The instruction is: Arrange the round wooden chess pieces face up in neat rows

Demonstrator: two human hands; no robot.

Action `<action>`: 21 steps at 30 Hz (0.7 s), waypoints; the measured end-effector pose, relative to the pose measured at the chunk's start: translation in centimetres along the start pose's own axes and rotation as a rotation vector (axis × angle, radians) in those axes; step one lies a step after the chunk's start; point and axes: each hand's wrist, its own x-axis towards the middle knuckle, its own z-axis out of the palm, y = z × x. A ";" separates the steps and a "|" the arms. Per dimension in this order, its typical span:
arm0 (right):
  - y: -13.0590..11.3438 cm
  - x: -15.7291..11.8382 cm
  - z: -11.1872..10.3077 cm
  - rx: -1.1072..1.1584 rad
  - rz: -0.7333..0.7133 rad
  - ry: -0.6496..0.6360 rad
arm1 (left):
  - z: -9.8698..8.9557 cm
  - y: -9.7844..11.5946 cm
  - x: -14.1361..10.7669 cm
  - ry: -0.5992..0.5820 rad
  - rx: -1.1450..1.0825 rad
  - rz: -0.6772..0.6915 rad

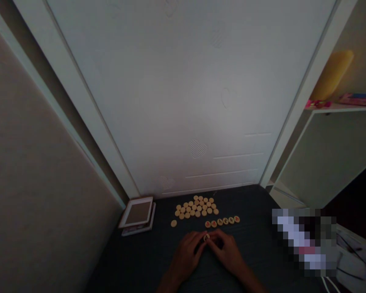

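Observation:
Between the fingertips of both hands is a round wooden piece (206, 237) with a dark mark on its face. My left hand (187, 250) pinches it from the left, and my right hand (227, 249) from the right. Just beyond them lies a row of several round pieces (225, 221), face up, with red or dark characters. Farther back, a cluster of several plain-faced pieces (194, 208) lies close together. One plain piece (173, 223) sits apart at the cluster's left front.
The dark tabletop (134, 260) meets a white panel (183, 101) at the back. A white-framed item (138, 212) rests on another flat item at the back left. A blurred-out object (305, 242) and cables are at the right, below a shelf (338, 108).

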 end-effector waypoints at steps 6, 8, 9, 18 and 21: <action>1.2 0.3 0.2 -0.025 0.054 0.018 | 0.6 -0.4 -0.5 -0.025 0.045 0.032; 1.4 0.3 0.3 -0.041 0.060 0.023 | 0.5 -0.2 -0.5 -0.039 0.054 0.036; 1.4 0.3 0.3 -0.044 0.060 0.025 | 0.5 -0.2 -0.5 -0.042 0.053 0.038; 0.5 0.2 0.1 -0.028 0.022 0.020 | 0.2 0.2 -0.2 -0.039 0.024 0.016; 0.5 0.2 0.1 -0.039 0.002 0.023 | 0.1 0.3 -0.2 -0.046 0.031 -0.001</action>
